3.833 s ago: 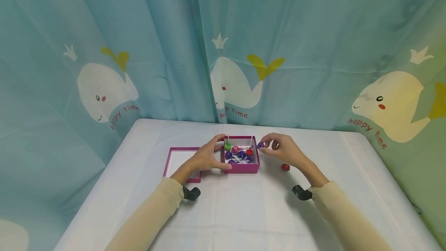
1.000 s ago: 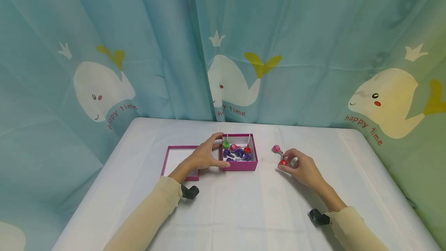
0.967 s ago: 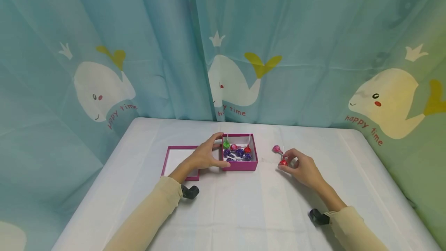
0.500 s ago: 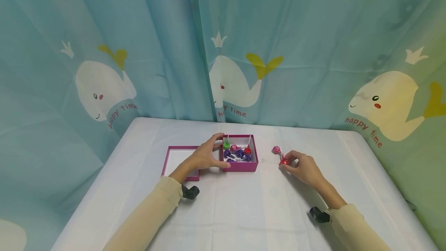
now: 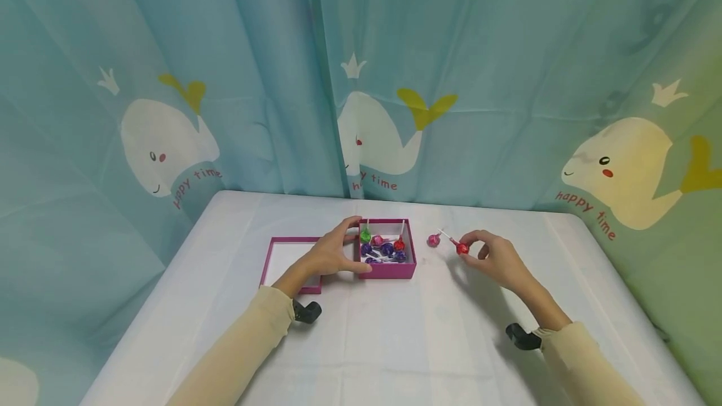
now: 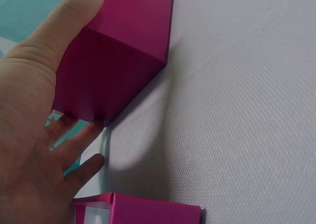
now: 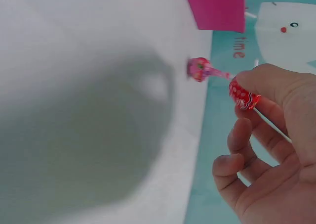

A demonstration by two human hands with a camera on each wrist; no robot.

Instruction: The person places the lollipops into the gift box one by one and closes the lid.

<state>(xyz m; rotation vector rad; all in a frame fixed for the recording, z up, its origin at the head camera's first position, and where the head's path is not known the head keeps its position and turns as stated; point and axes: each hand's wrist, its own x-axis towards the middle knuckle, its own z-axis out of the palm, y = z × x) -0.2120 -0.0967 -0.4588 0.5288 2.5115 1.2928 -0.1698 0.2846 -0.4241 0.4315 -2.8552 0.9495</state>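
Near the table's back stands an uncovered magenta box (image 5: pixel 389 271) holding several wrapped lollipops: purple, red, pink and one green (image 5: pixel 366 236). My left hand (image 5: pixel 331 257) holds the box by its left end, thumb on the front wall and fingers at the back. To the box's right, my right hand (image 5: pixel 499 260) pinches a red-wrapped lollipop (image 5: pixel 462 248) by its head between thumb and fingertips, its white stick pointing up and left. A pink lollipop (image 5: pixel 433 240) lies between box and right hand. In the right wrist view the pink lollipop (image 7: pixel 198 69) sits beside the pinched red one.
Left of the box lies its shallow magenta lid (image 5: pixel 290 259), white inside and partly covered by the left wrist. A white cloth covers the table (image 5: pixel 389 337). Behind it hangs a teal curtain (image 5: pixel 271 80) printed with whales.
Earlier the right hand held a purple lollipop at the box's rim. It then took hold of the red one on the table and raised it; the pink one shifted left. The left hand stays put.
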